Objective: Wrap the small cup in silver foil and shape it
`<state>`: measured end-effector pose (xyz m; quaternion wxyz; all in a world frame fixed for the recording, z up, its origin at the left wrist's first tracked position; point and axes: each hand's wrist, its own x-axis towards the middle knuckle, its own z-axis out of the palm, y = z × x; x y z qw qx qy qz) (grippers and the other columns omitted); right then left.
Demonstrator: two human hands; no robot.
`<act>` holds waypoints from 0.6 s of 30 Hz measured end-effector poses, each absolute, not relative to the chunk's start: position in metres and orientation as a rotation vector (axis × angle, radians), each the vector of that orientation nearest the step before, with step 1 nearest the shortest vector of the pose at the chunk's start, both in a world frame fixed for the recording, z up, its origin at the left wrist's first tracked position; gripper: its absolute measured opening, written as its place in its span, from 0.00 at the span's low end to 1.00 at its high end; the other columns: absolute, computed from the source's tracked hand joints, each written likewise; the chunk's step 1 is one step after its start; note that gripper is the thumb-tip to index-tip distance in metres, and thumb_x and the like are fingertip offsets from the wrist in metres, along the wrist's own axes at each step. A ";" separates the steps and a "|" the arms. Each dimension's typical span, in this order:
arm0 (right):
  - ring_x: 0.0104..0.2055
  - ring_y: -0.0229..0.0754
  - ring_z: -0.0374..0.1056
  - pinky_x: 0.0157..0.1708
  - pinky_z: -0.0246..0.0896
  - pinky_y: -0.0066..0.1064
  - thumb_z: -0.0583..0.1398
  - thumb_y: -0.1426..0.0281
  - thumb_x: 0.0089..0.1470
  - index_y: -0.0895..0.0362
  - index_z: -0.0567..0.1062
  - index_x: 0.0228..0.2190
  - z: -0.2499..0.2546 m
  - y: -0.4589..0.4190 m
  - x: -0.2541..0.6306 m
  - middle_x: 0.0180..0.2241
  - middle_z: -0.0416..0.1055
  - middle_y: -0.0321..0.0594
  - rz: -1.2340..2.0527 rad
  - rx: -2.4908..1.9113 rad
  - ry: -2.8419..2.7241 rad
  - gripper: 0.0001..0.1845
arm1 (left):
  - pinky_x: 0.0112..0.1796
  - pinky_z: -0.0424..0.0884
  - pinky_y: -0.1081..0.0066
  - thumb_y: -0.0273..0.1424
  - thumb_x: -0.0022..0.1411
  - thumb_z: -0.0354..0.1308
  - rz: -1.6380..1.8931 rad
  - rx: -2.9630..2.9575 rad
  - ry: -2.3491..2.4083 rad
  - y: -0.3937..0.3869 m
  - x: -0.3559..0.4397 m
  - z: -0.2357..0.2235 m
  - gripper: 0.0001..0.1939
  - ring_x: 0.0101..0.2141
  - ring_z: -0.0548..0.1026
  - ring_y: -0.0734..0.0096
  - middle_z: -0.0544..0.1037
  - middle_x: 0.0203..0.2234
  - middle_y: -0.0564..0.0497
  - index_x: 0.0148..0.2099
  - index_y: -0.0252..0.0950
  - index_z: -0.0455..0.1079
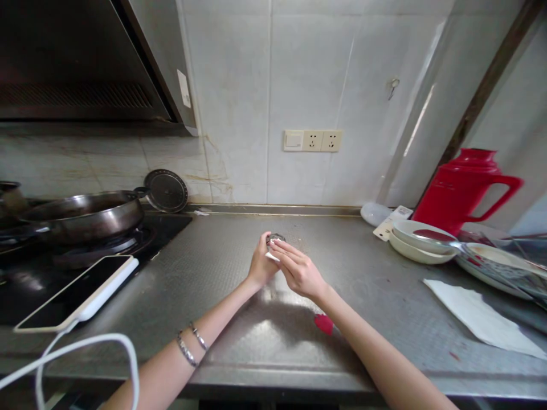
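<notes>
My left hand [260, 263] and my right hand [297, 270] meet above the middle of the steel counter [239, 319]. Both are closed around a small round dark metal object [276, 238] held between the fingertips, with a bit of white showing beneath it. What the object is I cannot make out. Two thin bracelets [191, 343] sit on my left forearm. A small red scrap [323, 323] lies on the counter under my right forearm.
A phone [79, 293] with a white cable [85, 347] lies at the left beside a gas stove with a dark pan [85, 215]. Stacked plates [421, 240], a red thermos jug [464, 188] and a white paper napkin [478, 310] are at the right. A wall socket [313, 140] is behind.
</notes>
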<state>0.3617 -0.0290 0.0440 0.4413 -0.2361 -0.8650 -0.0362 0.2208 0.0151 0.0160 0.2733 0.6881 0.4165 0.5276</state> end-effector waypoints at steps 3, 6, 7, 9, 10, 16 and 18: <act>0.61 0.44 0.59 0.59 0.60 0.43 0.48 0.75 0.61 0.52 0.68 0.55 0.043 -0.029 0.361 0.56 0.67 0.41 0.012 -0.619 -2.053 0.22 | 0.44 0.71 0.62 0.31 0.44 0.67 1.414 1.870 1.109 0.018 0.218 0.019 0.39 0.43 0.75 0.61 0.75 0.43 0.46 0.57 0.38 0.54; 0.57 0.46 0.65 0.56 0.63 0.41 0.49 0.71 0.62 0.52 0.71 0.52 0.045 -0.026 0.364 0.54 0.70 0.42 0.120 -0.760 -1.796 0.20 | 0.46 0.70 0.62 0.33 0.42 0.69 1.428 1.928 1.070 0.016 0.218 0.023 0.41 0.44 0.74 0.61 0.73 0.46 0.45 0.57 0.38 0.55; 0.55 0.46 0.67 0.54 0.65 0.41 0.49 0.69 0.63 0.52 0.73 0.50 0.046 -0.025 0.365 0.53 0.71 0.42 0.150 -0.822 -1.707 0.19 | 0.46 0.70 0.63 0.32 0.42 0.69 1.433 1.954 1.063 0.014 0.219 0.025 0.41 0.45 0.74 0.61 0.72 0.47 0.45 0.56 0.38 0.55; 0.52 0.46 0.70 0.51 0.67 0.40 0.50 0.66 0.63 0.52 0.74 0.48 0.048 -0.022 0.366 0.50 0.73 0.42 0.190 -0.916 -1.586 0.18 | 0.44 0.70 0.63 0.31 0.41 0.69 1.429 2.001 1.063 0.011 0.221 0.027 0.41 0.46 0.73 0.60 0.70 0.49 0.44 0.56 0.38 0.56; 0.51 0.46 0.71 0.50 0.68 0.40 0.50 0.66 0.62 0.52 0.74 0.48 0.048 -0.021 0.366 0.50 0.73 0.42 0.203 -0.938 -1.568 0.18 | 0.44 0.71 0.64 0.30 0.40 0.69 1.418 2.019 1.064 0.009 0.222 0.028 0.41 0.46 0.72 0.59 0.70 0.49 0.43 0.56 0.38 0.56; 0.56 0.45 0.66 0.56 0.62 0.41 0.50 0.68 0.62 0.51 0.74 0.49 0.040 -0.015 0.364 0.54 0.70 0.41 0.166 -0.841 -1.774 0.18 | 0.44 0.71 0.63 0.29 0.41 0.68 1.369 2.071 1.030 0.003 0.225 0.028 0.40 0.43 0.74 0.61 0.72 0.47 0.45 0.56 0.39 0.56; 0.58 0.45 0.64 0.58 0.60 0.42 0.50 0.70 0.62 0.51 0.72 0.51 0.039 -0.016 0.364 0.55 0.68 0.40 0.114 -0.812 -1.830 0.19 | 0.46 0.70 0.62 0.29 0.41 0.68 1.394 2.054 1.012 0.002 0.226 0.029 0.39 0.45 0.74 0.60 0.72 0.48 0.46 0.55 0.40 0.57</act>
